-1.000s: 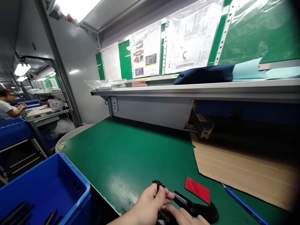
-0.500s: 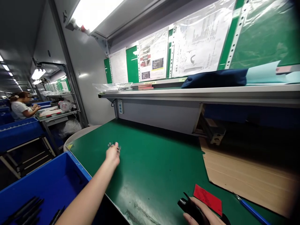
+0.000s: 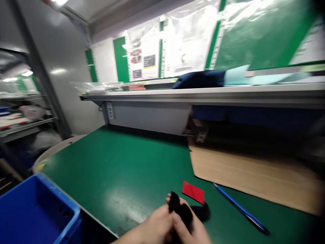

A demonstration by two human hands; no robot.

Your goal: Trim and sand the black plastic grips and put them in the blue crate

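Both my hands are together at the bottom centre of the view. My left hand (image 3: 156, 225) and my right hand (image 3: 190, 230) grip a black curved part (image 3: 180, 209), which is blurred, so its exact shape is hard to make out. A black end of it (image 3: 201, 212) reaches out to the right, low over the green mat (image 3: 114, 162). Just above my right hand lies a red rectangular card (image 3: 193, 192). Further right, a blue pen (image 3: 240, 208) lies on the mat.
A tan cardboard sheet (image 3: 254, 176) covers the mat's right side. At lower left stands a blue plastic bin (image 3: 38, 211). Along the back runs a shelf (image 3: 203, 91) with a navy cloth bundle (image 3: 198, 79) and plastic bags.
My left hand has come back from the far mat to join my right hand on the black part. The small clip it held is no longer visible. The view has turned slightly.
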